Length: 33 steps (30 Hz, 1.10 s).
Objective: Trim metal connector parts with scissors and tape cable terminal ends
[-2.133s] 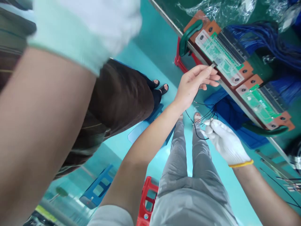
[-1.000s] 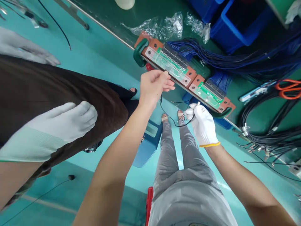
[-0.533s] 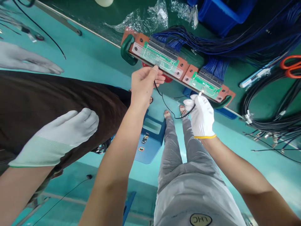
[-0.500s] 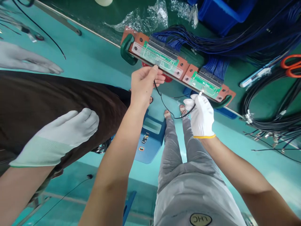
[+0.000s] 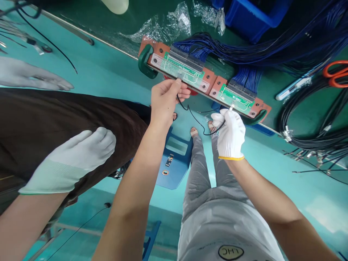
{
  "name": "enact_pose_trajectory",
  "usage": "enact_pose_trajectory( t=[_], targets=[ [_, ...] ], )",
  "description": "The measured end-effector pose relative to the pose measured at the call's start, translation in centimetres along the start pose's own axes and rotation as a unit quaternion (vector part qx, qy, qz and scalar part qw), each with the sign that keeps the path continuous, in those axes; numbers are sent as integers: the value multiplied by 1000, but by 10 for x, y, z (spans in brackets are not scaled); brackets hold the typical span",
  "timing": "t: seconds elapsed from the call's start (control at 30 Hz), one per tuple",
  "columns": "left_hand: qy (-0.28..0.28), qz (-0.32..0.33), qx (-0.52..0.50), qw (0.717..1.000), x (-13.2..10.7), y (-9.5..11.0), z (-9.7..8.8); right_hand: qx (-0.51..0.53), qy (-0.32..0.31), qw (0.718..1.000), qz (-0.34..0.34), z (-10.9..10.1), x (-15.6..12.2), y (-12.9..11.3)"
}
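My bare left hand (image 5: pixel 165 99) pinches one end of a thin black wire (image 5: pixel 198 125) and holds that end against the left green circuit board (image 5: pixel 183 67) of an orange test fixture (image 5: pixel 209 78). My right hand (image 5: pixel 230 132), in a white glove, pinches the wire's other end, whose metal tip touches the front edge of the right green board (image 5: pixel 237 96). The wire sags in a loop between the two hands. Bundles of blue wires (image 5: pixel 244 54) run out of both boards' connectors.
A co-worker stands at the left in a brown skirt, with one gloved hand (image 5: pixel 73 159) near me and another (image 5: pixel 32 76) farther off. Black cable coils (image 5: pixel 312 134), orange scissors (image 5: pixel 335 72), a blue bin (image 5: pixel 250 16) and plastic bags (image 5: pixel 163 25) lie on the bench. A blue stool (image 5: pixel 174 159) stands below.
My view swung from the co-worker toward the fixture. Both hands rose to the boards, the left wire end onto the left board, the right tip onto the right board's edge.
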<state>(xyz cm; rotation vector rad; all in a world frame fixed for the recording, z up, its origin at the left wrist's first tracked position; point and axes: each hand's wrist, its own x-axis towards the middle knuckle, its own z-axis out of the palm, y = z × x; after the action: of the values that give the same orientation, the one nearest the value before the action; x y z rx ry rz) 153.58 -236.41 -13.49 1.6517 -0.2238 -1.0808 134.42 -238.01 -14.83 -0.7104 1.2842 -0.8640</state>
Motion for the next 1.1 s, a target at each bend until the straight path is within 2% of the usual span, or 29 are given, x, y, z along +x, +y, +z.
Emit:
enact_pose_trajectory(
  t=[0.2, 0.5, 0.7, 0.83, 1.1],
  targets=[
    [6, -13, 6, 1000, 0, 3, 1, -17, -28, 999, -10, -4, 6, 2],
    [-2, 3, -15, 1000, 0, 1, 2, 7, -28, 1000, -1, -3, 6, 0],
    [-6, 9, -19, 1000, -1, 0, 2, -27, -27, 999, -7, -11, 7, -5],
    [-8, 18, -29, 999, -1, -1, 2, -20, -53, 998, 7, -11, 8, -9],
    [14, -12, 3, 1000, -2, 6, 6, -39, -61, 997, 11, -12, 8, -12]
  ],
)
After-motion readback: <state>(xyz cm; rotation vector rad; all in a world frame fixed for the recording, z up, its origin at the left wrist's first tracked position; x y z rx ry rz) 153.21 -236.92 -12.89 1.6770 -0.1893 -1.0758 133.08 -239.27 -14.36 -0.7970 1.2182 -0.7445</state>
